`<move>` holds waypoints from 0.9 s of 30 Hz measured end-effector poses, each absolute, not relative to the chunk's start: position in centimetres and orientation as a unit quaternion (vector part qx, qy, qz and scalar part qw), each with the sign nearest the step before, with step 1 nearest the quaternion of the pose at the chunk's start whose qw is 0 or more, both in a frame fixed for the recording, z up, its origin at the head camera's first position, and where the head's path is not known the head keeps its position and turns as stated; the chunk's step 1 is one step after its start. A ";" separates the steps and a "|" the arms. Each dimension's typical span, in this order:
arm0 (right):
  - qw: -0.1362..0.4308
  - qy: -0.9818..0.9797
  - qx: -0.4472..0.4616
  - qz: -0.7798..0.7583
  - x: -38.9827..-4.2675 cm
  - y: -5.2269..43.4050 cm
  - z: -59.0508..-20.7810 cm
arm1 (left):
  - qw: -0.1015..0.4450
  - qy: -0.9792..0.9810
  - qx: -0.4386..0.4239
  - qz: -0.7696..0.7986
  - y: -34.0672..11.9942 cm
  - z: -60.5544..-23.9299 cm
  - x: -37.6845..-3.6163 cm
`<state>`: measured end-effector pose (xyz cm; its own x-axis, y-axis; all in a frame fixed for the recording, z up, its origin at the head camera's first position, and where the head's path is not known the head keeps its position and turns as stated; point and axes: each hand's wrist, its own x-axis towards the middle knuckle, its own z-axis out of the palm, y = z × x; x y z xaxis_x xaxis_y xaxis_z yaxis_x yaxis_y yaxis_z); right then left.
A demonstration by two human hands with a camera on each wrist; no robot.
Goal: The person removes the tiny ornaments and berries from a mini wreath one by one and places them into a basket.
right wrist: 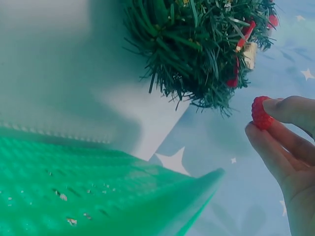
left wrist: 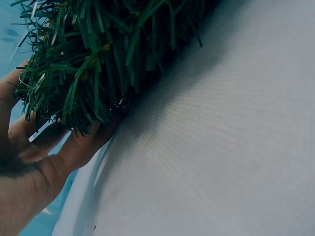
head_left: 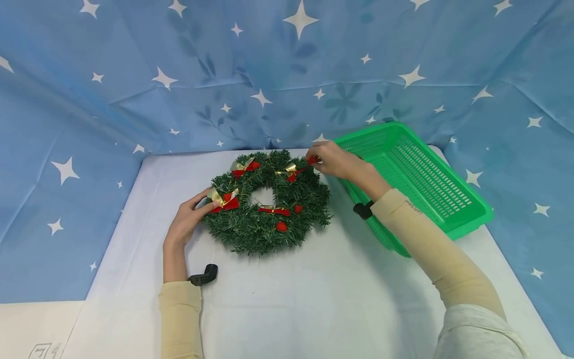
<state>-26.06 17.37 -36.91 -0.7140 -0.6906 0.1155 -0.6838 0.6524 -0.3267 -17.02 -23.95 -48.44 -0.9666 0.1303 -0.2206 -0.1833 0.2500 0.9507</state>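
A green wreath (head_left: 255,234) lies on the white table, dressed with red-and-gold bows and several red berries. My left hand (head_left: 186,219) grips its left edge, with the thumb near a bow (head_left: 227,201). In the left wrist view the fingers of the left hand (left wrist: 44,157) go partly out of sight behind the green needles (left wrist: 98,54). Between thumb and fingers, my right hand (head_left: 334,158) pinches a small red berry (right wrist: 261,113) with a bumpy surface. In the right wrist view this berry is apart from the wreath (right wrist: 192,59), beside its edge.
A green plastic basket (head_left: 430,169) with slotted walls stands at the right, under the right forearm. Blue cloth (head_left: 278,65) with white stars hangs behind the table and at both sides. The white table (head_left: 291,299) stretches in front of the wreath.
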 end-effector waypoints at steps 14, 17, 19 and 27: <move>0.014 0.922 -0.345 -0.176 -25.7 19.2 -36.0 | 0.126 0.778 -0.012 0.615 -24.0 -48.4 -17.0; 0.003 0.919 -0.352 -0.178 -25.7 19.7 -36.0 | 0.126 0.779 -0.012 0.614 -23.9 -48.5 -16.9; -0.002 0.918 -0.354 -0.179 -25.8 20.1 -36.0 | 0.124 0.779 -0.013 0.614 -23.9 -48.5 -16.9; 0.005 0.927 -0.329 -0.177 -25.6 21.1 -35.4 | 0.125 0.778 -0.012 0.615 -23.9 -48.5 -17.0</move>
<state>-25.56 21.15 -35.41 -0.7831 -0.6126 0.1074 -0.6091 0.7205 -0.3315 -16.96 -23.92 -48.50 -0.9684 0.1358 -0.2092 -0.1720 0.2434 0.9545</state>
